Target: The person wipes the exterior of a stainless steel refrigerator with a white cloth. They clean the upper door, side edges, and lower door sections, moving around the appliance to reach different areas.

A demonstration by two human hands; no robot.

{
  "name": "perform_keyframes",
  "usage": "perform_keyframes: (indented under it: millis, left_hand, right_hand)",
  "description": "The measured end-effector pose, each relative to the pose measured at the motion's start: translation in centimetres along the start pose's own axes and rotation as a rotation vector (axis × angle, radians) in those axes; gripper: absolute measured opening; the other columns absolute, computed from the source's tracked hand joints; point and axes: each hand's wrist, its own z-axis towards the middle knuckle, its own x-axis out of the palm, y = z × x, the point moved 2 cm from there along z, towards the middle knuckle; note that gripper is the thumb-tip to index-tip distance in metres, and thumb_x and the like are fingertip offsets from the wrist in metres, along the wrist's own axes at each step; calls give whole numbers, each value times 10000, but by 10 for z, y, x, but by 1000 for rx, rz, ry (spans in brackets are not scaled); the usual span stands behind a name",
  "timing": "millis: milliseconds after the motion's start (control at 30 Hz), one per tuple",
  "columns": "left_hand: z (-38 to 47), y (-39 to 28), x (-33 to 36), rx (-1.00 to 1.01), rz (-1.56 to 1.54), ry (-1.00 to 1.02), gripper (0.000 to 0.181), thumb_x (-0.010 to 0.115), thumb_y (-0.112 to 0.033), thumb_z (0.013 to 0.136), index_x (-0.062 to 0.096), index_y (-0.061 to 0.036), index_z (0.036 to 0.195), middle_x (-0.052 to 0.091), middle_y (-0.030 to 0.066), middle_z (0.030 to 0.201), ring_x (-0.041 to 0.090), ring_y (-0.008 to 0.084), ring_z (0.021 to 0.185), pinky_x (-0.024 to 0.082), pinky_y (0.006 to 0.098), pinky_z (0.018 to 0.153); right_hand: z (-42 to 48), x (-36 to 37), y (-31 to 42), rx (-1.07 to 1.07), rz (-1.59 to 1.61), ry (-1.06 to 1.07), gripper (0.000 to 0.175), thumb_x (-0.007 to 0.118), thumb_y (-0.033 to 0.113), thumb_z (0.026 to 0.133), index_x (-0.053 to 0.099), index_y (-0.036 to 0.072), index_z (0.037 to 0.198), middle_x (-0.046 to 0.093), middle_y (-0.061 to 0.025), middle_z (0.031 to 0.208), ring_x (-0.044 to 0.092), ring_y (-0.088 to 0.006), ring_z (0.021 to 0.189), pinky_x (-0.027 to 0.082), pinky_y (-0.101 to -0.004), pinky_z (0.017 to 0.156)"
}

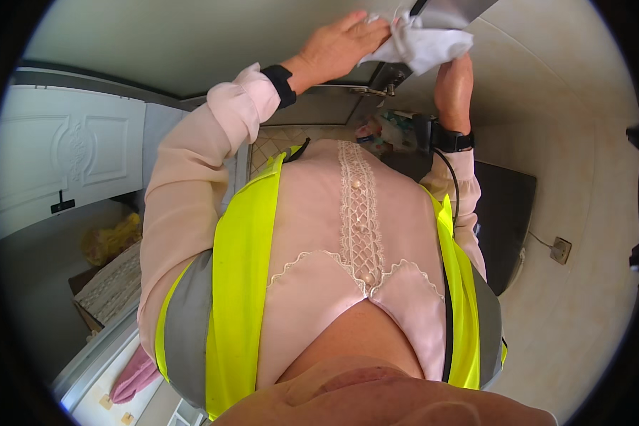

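Note:
Near the top of the head view, a white cloth (426,45) is bunched between my two hands, against the metal frame (452,11) of a frosted glass door. My left hand (343,45) has its fingers at the cloth's left part; the fingertips are partly covered, so its grip cannot be told. My right hand (454,80) is raised behind the cloth's right end, its fingers hidden by the fabric. The frosted glass panel (154,42) spans the upper left. A metal door handle (375,91) shows just below the cloth.
A dark box-like appliance (503,223) stands at the right, beside a wall socket (561,250) with a plug and cord. Colourful plastic bags (388,130) lie on the floor beyond me. A white panelled cabinet door (74,154) and a woven-topped box (109,285) are at the left.

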Motion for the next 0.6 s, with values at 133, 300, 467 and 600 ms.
perform_keyframes:
  millis: [133, 300, 467, 600]
  left_hand:
    - [-48, -31, 38, 115, 15, 248, 575, 560, -161, 918, 504, -143, 1490, 480, -61, 1529, 413, 105, 1412, 226, 308, 1232]
    - [-88, -66, 89, 30, -327, 205, 457, 582, -157, 900, 593, -91, 1352, 567, -14, 1419, 514, 151, 1301, 300, 320, 1204]
    - [-104, -102, 114, -41, -433, 278, 373, 606, -182, 908, 653, -99, 1269, 588, -24, 1371, 477, 172, 1344, 283, 316, 1213]
    - [-123, -121, 118, 14, -252, 385, 367, 579, -187, 929, 671, -118, 1277, 579, -6, 1409, 425, 176, 1411, 223, 392, 1267]
  right_hand:
    - [4, 3, 6, 217, 598, -21, 478, 401, 260, 1100, 474, -45, 1461, 552, -112, 1456, 499, -236, 1357, 320, -380, 1197]
    - [9, 12, 1, 226, 699, -23, 509, 406, 379, 1109, 546, -25, 1386, 574, -44, 1294, 498, -161, 1212, 339, -331, 1135]
    - [9, 9, -3, 278, 694, 9, 492, 413, 316, 1113, 484, -22, 1463, 549, -76, 1445, 486, -206, 1349, 316, -390, 1192]
    - [11, 8, 4, 235, 739, 12, 432, 428, 325, 1108, 537, -4, 1366, 572, -49, 1316, 514, -189, 1220, 357, -368, 1122]
